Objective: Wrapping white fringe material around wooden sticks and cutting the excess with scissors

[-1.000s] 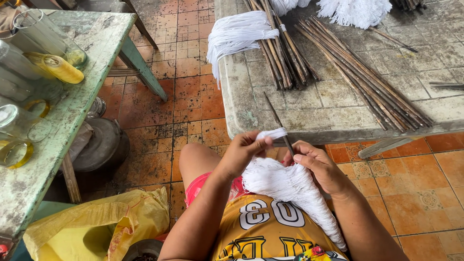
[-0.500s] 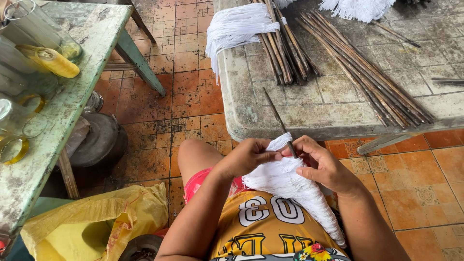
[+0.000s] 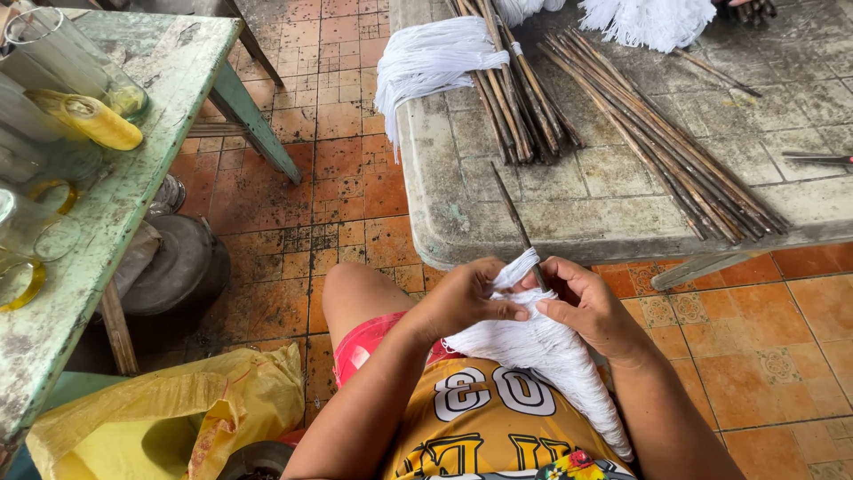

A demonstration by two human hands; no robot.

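Note:
My left hand (image 3: 466,298) and my right hand (image 3: 588,307) are both closed on a bundle of white threads (image 3: 551,356) that lies over my lap. A thin dark stick (image 3: 513,218) pokes up out of the top of the bundle, between my fingers, with its tip over the table edge. My left thumb and fingers pinch the threads against the stick; my right fingers hold the other side. The bundle's loose end trails down to the right of my yellow shirt.
A worn grey table (image 3: 498,222) carries two piles of dark sticks (image 3: 657,142), a white thread hank (image 3: 426,62) and more white bundles at the far edge. A green bench (image 3: 133,204) at the left holds glass jars. A metal pot and a yellow bag (image 3: 169,418) sit on the tiled floor.
Both hands stay on the bundle and stick and shift slightly as the fingers work the threads; the view has tilted a little.

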